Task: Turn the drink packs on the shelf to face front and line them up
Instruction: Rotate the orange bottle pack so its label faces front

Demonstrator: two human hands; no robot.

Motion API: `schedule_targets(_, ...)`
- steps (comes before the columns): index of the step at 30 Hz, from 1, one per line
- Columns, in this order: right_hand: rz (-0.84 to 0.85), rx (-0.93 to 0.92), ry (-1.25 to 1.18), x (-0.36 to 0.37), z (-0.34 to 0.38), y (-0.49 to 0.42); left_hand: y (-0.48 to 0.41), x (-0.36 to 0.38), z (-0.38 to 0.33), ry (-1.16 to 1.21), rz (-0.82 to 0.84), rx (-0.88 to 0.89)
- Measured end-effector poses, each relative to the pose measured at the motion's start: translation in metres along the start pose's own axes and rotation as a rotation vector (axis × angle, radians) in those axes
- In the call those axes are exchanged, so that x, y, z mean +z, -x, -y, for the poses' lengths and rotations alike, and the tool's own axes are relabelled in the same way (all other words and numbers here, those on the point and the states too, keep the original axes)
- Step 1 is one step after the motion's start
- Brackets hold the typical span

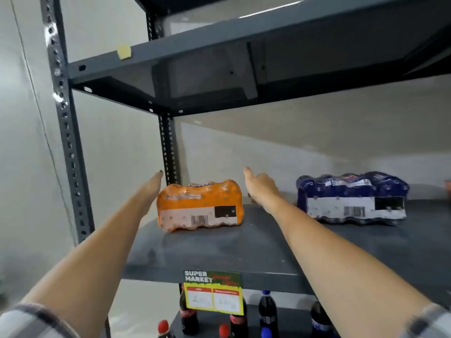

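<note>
An orange shrink-wrapped drink pack [200,206] lies at the left of the dark grey shelf [244,254], its white barcode panel facing me. A dark blue pack [352,198] lies further right, barcode side also toward me. My left hand [150,189] reaches flat along the orange pack's left end, fingers straight. My right hand [260,185] is stretched out just right of the orange pack, fingers apart, holding nothing. Whether either hand touches the pack is unclear.
A shelf board [244,52] hangs close overhead. Perforated uprights stand at the front left [66,132] and back left [168,152]. A supermarket price tag [213,292] hangs from the shelf's front edge. Several cola bottles [267,313] stand on the shelf below.
</note>
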State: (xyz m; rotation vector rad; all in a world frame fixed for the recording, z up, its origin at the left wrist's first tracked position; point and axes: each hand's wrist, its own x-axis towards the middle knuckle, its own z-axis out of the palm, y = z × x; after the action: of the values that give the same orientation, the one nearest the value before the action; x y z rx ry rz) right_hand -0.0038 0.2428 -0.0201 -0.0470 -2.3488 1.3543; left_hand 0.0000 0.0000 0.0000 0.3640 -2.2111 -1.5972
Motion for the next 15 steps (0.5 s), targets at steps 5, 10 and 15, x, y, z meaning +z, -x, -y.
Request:
schedule_targets(5, 0.207, 0.259, -0.173, 0.028, 0.002, -0.007, -0.017, 0.01, 0.02, 0.122, 0.309, -0.157)
schedule_targets(10, 0.133, 0.249, -0.237, 0.03, 0.005, -0.007, -0.032, 0.027, 0.023, 0.187, 0.291, -0.104)
schedule_targets(15, 0.013, 0.277, -0.33, 0.009, -0.006, -0.011, -0.026, 0.049, 0.022, 0.283, 0.287, -0.014)
